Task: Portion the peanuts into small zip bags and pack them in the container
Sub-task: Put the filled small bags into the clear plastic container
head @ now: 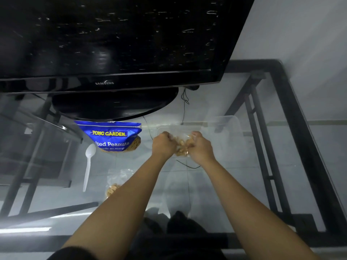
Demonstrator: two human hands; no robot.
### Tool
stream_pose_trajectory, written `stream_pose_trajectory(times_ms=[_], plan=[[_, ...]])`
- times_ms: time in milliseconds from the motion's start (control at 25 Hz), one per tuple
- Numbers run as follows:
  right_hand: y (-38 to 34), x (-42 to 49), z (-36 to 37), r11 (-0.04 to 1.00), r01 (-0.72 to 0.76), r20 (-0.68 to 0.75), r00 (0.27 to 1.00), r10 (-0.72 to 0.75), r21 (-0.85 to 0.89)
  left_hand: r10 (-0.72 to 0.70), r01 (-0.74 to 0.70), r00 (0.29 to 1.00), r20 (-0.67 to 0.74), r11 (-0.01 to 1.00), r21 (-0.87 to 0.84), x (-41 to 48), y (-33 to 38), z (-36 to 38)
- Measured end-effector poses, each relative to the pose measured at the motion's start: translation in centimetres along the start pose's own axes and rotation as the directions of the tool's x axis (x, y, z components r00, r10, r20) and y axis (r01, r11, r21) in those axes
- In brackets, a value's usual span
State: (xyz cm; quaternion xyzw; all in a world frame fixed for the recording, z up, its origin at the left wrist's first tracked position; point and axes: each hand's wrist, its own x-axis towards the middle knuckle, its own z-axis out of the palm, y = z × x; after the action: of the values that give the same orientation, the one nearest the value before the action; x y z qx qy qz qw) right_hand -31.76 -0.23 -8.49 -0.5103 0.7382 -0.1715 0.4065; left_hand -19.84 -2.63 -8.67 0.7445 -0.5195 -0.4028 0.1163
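A small clear zip bag of peanuts (183, 145) hangs between my two hands above the glass table. My left hand (163, 145) pinches its left top corner and my right hand (200, 147) pinches the right one. Just behind the bag stands a clear plastic container (228, 128). To the left stands the blue Tong Garden salted peanuts pouch (109, 136). A white plastic spoon (88, 166) lies left of my arm. Another small zip bag with peanuts (114, 184) lies on the glass, partly hidden by my left forearm.
A black Samsung TV (105, 53) on an oval stand (114, 104) fills the back of the glass table (234, 184). Thin cables (185, 102) run down behind the container. The table's black frame (300, 128) runs along the right side.
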Motion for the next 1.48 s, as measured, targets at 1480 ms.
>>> stream_pose_trajectory(times_ms=[1480], plan=[[1.7, -13.0, 13.0, 0.974, 0.214, 0.034, 0.976, -0.217, 0.07, 0.071, -0.078, 0.996, -0.047, 0.98, -0.18, -11.5, -16.8, -5.0]])
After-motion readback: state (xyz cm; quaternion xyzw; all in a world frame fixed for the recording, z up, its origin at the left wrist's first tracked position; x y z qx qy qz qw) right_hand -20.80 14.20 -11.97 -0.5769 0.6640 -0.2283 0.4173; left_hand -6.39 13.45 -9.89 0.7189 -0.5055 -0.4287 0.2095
